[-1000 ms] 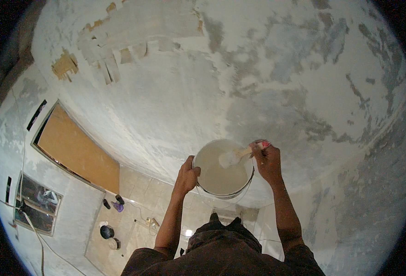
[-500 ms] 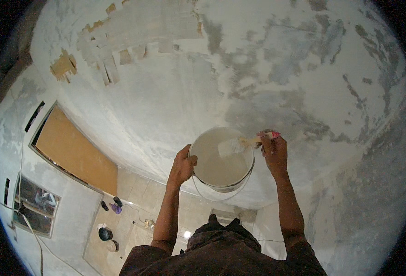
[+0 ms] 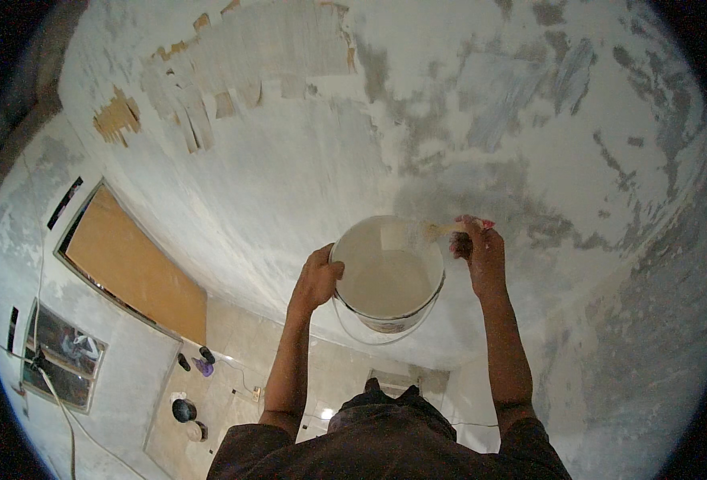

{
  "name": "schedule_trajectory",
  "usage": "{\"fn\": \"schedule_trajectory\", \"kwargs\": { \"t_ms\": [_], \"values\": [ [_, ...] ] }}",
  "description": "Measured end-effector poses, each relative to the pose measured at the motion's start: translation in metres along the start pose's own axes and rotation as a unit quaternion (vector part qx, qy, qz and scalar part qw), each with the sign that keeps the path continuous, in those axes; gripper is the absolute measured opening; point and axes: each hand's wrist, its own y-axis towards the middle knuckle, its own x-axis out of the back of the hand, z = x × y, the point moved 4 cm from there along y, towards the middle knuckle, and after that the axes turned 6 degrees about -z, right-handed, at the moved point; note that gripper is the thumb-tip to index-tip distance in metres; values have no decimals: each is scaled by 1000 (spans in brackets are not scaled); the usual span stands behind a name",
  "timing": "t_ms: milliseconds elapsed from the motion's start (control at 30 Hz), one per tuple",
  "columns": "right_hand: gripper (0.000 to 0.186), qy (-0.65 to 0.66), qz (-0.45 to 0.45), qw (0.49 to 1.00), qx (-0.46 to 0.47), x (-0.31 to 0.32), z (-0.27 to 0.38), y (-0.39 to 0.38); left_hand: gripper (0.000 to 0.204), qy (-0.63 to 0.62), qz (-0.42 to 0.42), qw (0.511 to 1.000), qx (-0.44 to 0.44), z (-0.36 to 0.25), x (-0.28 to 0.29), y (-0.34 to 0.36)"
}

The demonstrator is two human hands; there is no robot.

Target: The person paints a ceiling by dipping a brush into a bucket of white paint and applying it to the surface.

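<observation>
A pale bucket (image 3: 387, 318) hangs in front of me, its mouth tilted toward my view and whitish liquid (image 3: 389, 280) low inside. My left hand (image 3: 318, 278) is closed on its left rim, thumb over the edge. On the other side, my right hand (image 3: 483, 254) grips a wide paintbrush (image 3: 435, 231) by its pale, red-ended handle. The brush head lies across the right part of the bucket's mouth; its pale bristles blend with the inner wall, so I cannot tell whether they touch it. The wire bail droops below the bucket.
A patchy white and grey wall (image 3: 273, 176) rises close ahead, with peeling paint (image 3: 117, 117) at upper left. Left are a tan door (image 3: 137, 268) and a window (image 3: 65, 352). Sandals (image 3: 203, 366), a dark bucket (image 3: 184, 409) and cables lie about the tiled floor (image 3: 241, 328).
My right hand has drawn the paintbrush slightly right and up, toward the bucket's far right rim. The bucket has shifted up a little, with my left hand still on its rim.
</observation>
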Motion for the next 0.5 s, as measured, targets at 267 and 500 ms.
{"fn": "schedule_trajectory", "kwargs": {
  "t_ms": [267,500],
  "values": [
    [27,171,-68,975,121,-38,80,50,37,80,42,996,21,-40,11,15],
    [20,7,44,931,362,-97,161,97,35,-10,33,999,5,-50,15,12]
  ]
}}
